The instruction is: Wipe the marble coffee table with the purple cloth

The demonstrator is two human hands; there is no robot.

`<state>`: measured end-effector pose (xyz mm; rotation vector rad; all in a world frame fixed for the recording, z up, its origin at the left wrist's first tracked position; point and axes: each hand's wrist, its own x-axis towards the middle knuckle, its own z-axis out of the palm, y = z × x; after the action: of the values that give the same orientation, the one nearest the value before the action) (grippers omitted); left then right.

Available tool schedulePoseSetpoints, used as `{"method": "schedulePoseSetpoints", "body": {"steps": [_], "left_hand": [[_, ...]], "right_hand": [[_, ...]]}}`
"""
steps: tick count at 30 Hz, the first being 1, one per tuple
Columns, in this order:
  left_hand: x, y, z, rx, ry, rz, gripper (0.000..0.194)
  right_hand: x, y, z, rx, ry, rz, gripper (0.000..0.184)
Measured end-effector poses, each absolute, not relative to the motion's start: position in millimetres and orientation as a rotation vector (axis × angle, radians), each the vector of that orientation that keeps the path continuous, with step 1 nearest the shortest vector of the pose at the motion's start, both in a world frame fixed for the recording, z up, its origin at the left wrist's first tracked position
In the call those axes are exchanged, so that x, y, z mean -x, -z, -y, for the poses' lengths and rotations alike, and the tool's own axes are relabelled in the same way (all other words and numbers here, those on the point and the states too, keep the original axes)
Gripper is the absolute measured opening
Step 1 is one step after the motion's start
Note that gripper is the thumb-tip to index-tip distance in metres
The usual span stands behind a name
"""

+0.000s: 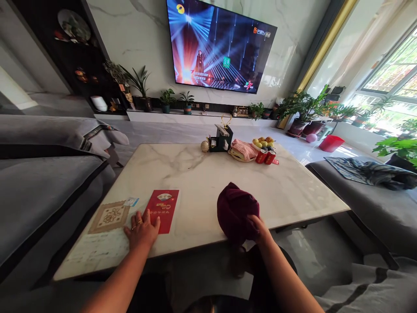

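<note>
Here, a white marble-topped coffee table [202, 182] is viewed from its near edge, with both hands of the seated person resting upon it. The left hand [141, 230] is laid flat, palm down and fingers spread, nothing being gripped; its fingertips press on the near edge of a flat red paper envelope with gold print [163, 209], apparently so that the envelope is kept from sliding on the smooth stone. Just to the left of the envelope lie a beige square card with an ornamental pattern [109, 216] and a small pale blue-edged card [131, 201], both flat on the table. To the right, a dark maroon bunched velvet cloth [235, 211] stands in a rounded heap at the near edge; it is grasped at its near right side by the right hand [259, 228], whose fingers are closed into the fabric, seemingly to keep the heap gathered. At the far side of the table are grouped a black desk organiser [221, 140], a folded pink cloth [243, 150], a bowl of fruit [263, 142] and two red drink cans [266, 156], well apart from the hands. A wall-mounted television [221, 45] is lit beyond.
</note>
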<state>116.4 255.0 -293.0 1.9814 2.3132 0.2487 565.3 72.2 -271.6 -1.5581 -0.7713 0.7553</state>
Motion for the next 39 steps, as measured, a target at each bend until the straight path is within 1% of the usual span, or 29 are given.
{"method": "schedulePoseSetpoints", "body": {"steps": [5, 10, 12, 14, 16, 17, 19, 22, 26, 28, 31, 34, 39], "left_hand": [[-118.0, 288.9, -254.4, -1.978, -0.231, -2.319, 0.077], [-117.9, 287.8, -253.9, -1.973, -0.199, -2.316, 0.076], [-117.7, 288.0, -253.5, -1.973, -0.190, -2.319, 0.076], [-117.8, 288.3, -253.1, -1.972, -0.183, -2.327, 0.075], [-117.9, 288.5, -253.0, -1.978, -0.174, -2.331, 0.074], [-118.0, 288.7, -253.1, -1.982, -0.169, -2.332, 0.074], [-117.8, 289.3, -253.8, -1.989, -0.161, -2.338, 0.073], [-116.9, 291.2, -255.3, -1.985, -0.140, -2.347, 0.072], [-115.4, 293.3, -256.1, -1.983, -0.118, -2.353, 0.072], [-114.8, 293.6, -255.6, -1.980, -0.109, -2.355, 0.073], [-114.5, 293.4, -254.3, -1.979, -0.096, -2.358, 0.072], [-114.3, 292.7, -253.5, -1.979, -0.094, -2.363, 0.071], [-114.0, 289.2, -253.4, -1.960, -0.102, -2.359, 0.071]], "right_hand": [[-583.3, 282.3, -86.0, 1.695, -0.722, 0.819, 0.067], [-606.0, 275.2, -73.8, 1.927, -0.501, 0.844, 0.087], [-601.8, 268.5, -74.0, 1.972, -0.406, 1.059, 0.088], [-589.1, 262.2, -83.2, 1.996, -0.313, 1.492, 0.084], [-574.0, 257.4, -99.7, 2.008, -0.260, 1.964, 0.083], [-567.9, 255.8, -109.3, 2.034, -0.282, 2.119, 0.085], [-561.4, 254.2, -128.3, 2.146, -0.396, 2.246, 0.088], [-565.5, 255.3, -150.7, 2.306, -0.470, 2.150, 0.083], [-575.5, 258.1, -174.4, 2.443, -0.354, 1.936, 0.070], [-575.5, 257.8, -188.2, 2.547, -0.310, 1.779, 0.067], [-570.1, 254.4, -209.0, 2.673, -0.275, 1.561, 0.067], [-560.5, 250.3, -217.8, 2.705, -0.256, 1.485, 0.068], [-527.2, 253.9, -187.3, 2.570, -0.276, 1.726, 0.070]]}}
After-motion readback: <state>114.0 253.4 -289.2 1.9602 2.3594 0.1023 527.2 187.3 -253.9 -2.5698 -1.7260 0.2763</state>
